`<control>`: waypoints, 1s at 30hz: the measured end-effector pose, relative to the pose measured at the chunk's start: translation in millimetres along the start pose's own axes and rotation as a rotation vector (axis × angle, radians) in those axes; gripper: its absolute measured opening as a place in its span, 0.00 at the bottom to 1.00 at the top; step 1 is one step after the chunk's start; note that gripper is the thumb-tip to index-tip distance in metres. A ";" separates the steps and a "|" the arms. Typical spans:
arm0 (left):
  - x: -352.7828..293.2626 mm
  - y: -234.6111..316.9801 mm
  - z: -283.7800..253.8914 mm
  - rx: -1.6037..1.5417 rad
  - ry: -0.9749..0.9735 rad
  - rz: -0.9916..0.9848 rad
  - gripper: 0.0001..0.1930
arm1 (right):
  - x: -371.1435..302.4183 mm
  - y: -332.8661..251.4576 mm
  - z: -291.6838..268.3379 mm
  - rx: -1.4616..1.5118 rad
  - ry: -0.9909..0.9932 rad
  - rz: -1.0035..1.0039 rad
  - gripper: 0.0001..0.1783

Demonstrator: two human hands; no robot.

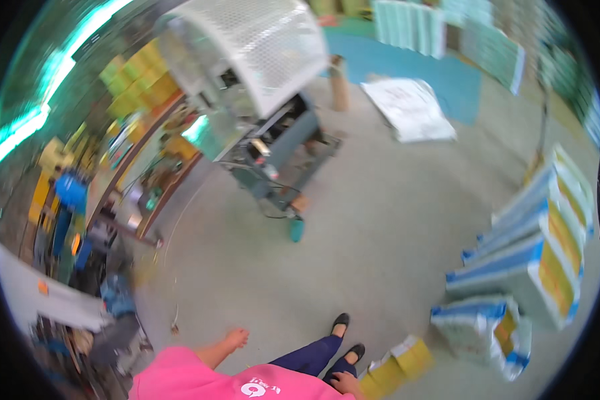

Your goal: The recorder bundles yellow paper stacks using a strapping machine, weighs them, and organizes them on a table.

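My left hand (237, 338) hangs out over the grey floor (247, 287), its fingers loosely parted and holding nothing. Beside my thigh is my right hand (345, 384), with its fingers loose and no object visible in it. Closest to the right hand are yellow block-like packs (400, 369) with some white on top; whether the hand touches them I cannot tell. The picture is smeared by motion. My feet in dark shoes (341, 324) stand between the two hands.
Ahead stands a grey machine (280, 143) under a white perforated hood (253, 40). A cluttered workbench (133, 160) runs along the left. White packs with blue edges (513, 267) line the right. A white sheet or sack (410, 110) lies farther off near a blue floor area (373, 60).
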State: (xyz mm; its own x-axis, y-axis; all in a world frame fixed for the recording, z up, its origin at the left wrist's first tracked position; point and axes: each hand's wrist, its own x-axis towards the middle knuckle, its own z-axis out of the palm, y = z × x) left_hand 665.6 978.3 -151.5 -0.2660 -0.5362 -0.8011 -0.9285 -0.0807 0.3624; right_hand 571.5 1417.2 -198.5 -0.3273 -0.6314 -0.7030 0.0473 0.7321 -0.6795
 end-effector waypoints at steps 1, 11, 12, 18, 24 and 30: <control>-12.4 -32.7 -1.4 0.018 -0.016 -0.091 0.19 | 31.1 39.0 -1.6 0.034 -0.131 -0.014 0.28; -17.3 -206.0 23.9 0.179 -0.193 -0.023 0.21 | 78.0 -27.2 -113.7 -0.745 -0.347 0.287 0.21; -17.8 -269.5 29.0 0.171 -0.174 -0.107 0.21 | 91.5 -70.5 -108.6 -0.682 -0.338 0.245 0.20; 23.0 -192.0 12.3 -0.197 -0.089 -0.220 0.19 | 160.1 -157.1 -111.6 -0.748 -0.322 0.537 0.18; 25.2 -100.1 -130.3 -0.661 -0.008 -0.529 0.18 | 282.1 -355.5 -84.7 -0.529 -0.197 0.215 0.18; 125.5 -68.3 -213.3 -0.524 -0.151 -0.211 0.19 | 391.0 -479.7 -59.8 -0.530 -0.075 -0.061 0.15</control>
State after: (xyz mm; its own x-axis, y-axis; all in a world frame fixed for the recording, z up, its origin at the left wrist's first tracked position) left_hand 750.9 737.3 -175.3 -0.1594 -0.3407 -0.9265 -0.7235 -0.5983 0.3445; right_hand 364.4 834.5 -134.9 -0.2450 -0.6793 -0.6917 -0.4587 0.7098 -0.5346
